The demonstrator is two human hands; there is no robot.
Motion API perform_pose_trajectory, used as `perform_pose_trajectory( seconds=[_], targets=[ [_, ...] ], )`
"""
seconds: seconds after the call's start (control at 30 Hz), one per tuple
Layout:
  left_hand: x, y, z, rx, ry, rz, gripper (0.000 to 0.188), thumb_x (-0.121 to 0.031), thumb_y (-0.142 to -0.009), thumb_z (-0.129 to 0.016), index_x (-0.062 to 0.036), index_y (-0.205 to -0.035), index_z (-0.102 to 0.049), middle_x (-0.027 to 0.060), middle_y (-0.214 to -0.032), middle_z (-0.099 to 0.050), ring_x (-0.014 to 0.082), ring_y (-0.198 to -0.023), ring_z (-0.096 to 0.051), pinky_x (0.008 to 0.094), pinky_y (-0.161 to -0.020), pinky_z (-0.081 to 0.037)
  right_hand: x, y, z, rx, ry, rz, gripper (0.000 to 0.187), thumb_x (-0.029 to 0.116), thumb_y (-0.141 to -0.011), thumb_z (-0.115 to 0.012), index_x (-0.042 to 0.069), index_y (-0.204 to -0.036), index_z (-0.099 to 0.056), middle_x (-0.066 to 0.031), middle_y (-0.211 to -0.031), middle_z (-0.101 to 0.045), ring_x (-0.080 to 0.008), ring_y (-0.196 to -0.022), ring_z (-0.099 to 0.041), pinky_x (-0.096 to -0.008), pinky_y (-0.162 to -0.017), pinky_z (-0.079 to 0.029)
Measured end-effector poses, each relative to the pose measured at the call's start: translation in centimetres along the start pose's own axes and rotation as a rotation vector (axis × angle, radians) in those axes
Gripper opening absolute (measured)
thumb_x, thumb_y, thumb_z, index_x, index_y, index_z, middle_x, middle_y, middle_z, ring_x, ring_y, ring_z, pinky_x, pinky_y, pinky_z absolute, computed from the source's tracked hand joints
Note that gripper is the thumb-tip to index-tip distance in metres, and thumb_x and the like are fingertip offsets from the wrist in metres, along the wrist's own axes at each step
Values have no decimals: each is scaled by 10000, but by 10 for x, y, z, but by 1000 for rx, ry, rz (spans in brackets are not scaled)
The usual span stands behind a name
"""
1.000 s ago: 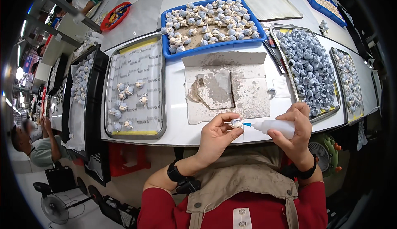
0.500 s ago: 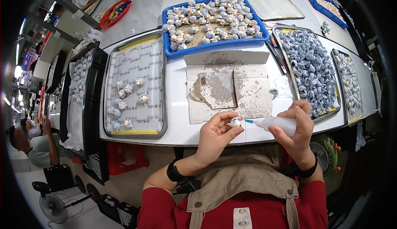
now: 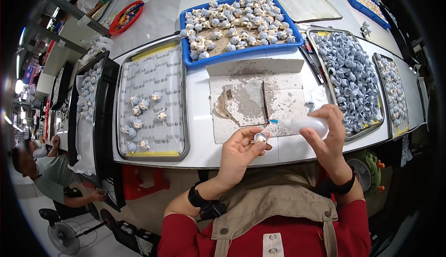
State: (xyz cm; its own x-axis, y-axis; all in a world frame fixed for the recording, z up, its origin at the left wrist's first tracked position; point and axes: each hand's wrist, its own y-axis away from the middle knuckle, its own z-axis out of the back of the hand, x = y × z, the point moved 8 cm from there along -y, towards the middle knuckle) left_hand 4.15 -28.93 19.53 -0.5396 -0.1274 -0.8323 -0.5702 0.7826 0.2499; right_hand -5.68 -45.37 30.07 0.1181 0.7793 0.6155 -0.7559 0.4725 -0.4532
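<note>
Between the thumb and fingers of my left hand (image 3: 238, 154) is a small doll head (image 3: 260, 137) with a pale face and a blue-grey cap or hair. My right hand (image 3: 332, 143) grips a white squeeze bottle (image 3: 312, 126) with a thin blue tip. That bottle lies level in the air, its tip pointing left over the cardboard, above and to the right of the doll head and apart from it. Beneath is a stained cardboard sheet (image 3: 289, 92) with a raised back flap.
To the left, a metal tray (image 3: 151, 73) carries several similar heads on printed paper. A blue tray (image 3: 241, 54) full of them stands behind the cardboard. At right, another metal tray (image 3: 328, 87) holds blue-grey pieces. A person (image 3: 51, 175) sits at far left.
The bottle's tip has moved away from the doll head, up and slightly left over the cardboard. My left hand has shifted slightly left, turning the head's face upward.
</note>
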Motion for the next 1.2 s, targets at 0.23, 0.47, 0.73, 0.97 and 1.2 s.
perform_pose_trajectory(
  seconds=[0.23,0.47,0.73,0.97,1.2],
  targets=[
    [-1,-2,7,21,52,18,355,-45,-879,-616,12,-1198,-473,189,-1109,-613,197,-899,-640,239,-739,-512,-37,-7,-56,83,62,-186,323,313,-751,-739,52,-901,-623,-65,-876,-594,-225,-929,-498,-376,-845,-286],
    [-2,-5,9,36,41,17,361,-66,-878,-624,9,-1199,-478,187,-1130,-604,190,-884,-645,233,-714,-518,-56,-21,-5,38,282,-58,236,151,-811,-659,101,-1039,-631,-24,-970,-636,-234,-994,-520,-388,-873,-298],
    [3,-8,-17,98,32,54,388,-46,-873,-624,9,-1232,-489,164,-1145,-604,179,-896,-641,237,-742,-519,-77,-7,-19,229,345,-46,326,124,-737,-721,117,-1054,-648,-40,-956,-618,-212,-956,-532,-376,-871,-315],
    [5,-6,-32,126,-13,6,442,-46,-865,-639,15,-1271,-476,133,-1138,-601,165,-938,-624,260,-817,-513,-30,-3,-2,147,-145,-44,288,9,-669,-757,67,-931,-652,-70,-870,-603,-209,-746,-596,-302,-656,-483],
    [7,1,-50,205,-24,24,441,-60,-897,-607,40,-1295,-444,83,-1110,-590,107,-953,-584,226,-853,-490,33,19,-17,259,-213,316,346,55,-638,-786,62,-954,-644,-53,-865,-611,-223,-761,-591,-315,-654,-493]
  ],
)
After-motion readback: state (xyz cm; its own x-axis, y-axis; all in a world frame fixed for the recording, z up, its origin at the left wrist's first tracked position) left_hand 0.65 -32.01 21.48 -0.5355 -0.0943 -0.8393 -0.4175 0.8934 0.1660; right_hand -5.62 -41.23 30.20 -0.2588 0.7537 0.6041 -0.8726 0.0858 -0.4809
